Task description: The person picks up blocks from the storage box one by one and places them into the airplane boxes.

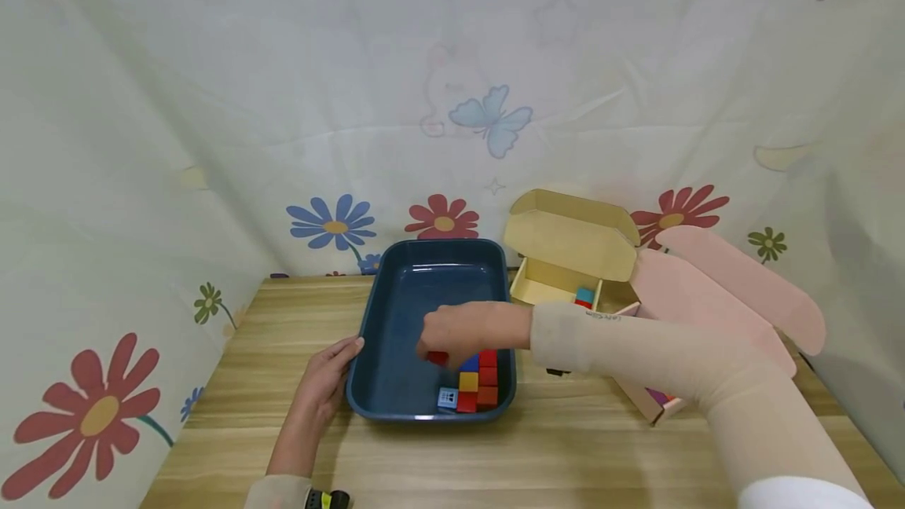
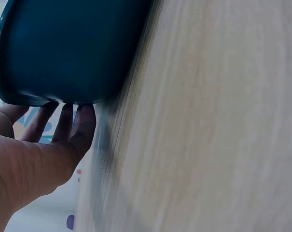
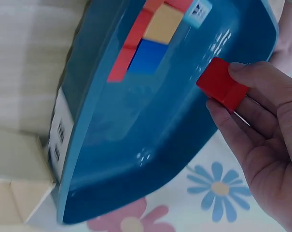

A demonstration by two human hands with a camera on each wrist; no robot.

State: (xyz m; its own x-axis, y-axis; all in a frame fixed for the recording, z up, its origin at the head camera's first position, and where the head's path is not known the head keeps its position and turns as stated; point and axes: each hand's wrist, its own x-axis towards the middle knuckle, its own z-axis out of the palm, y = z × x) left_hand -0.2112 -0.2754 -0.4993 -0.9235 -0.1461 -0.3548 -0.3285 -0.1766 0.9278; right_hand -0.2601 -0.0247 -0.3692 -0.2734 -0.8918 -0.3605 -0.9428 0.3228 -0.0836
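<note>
My right hand [image 1: 470, 328] pinches a red block [image 3: 223, 84] between thumb and fingers, held over the dark blue tray [image 1: 410, 305]. In the tray's near right corner, several cubes sit side by side: red ones, a yellow cube [image 1: 468, 382], a blue cube [image 3: 146, 56] and a light blue block [image 1: 448, 398] with a dark print on top. My left hand [image 1: 327, 379] rests at the tray's left side. In the left wrist view, its extended fingertips touch the tray's outer wall, just under the rim.
Right of the tray stands an open yellow box [image 1: 551, 289] with a teal block [image 1: 584, 294] and a red one inside. An open pink box [image 1: 707, 305] lies farther right, partly behind my right forearm. A flower-print curtain [image 1: 396, 100] hangs behind the wooden table [image 1: 566, 446].
</note>
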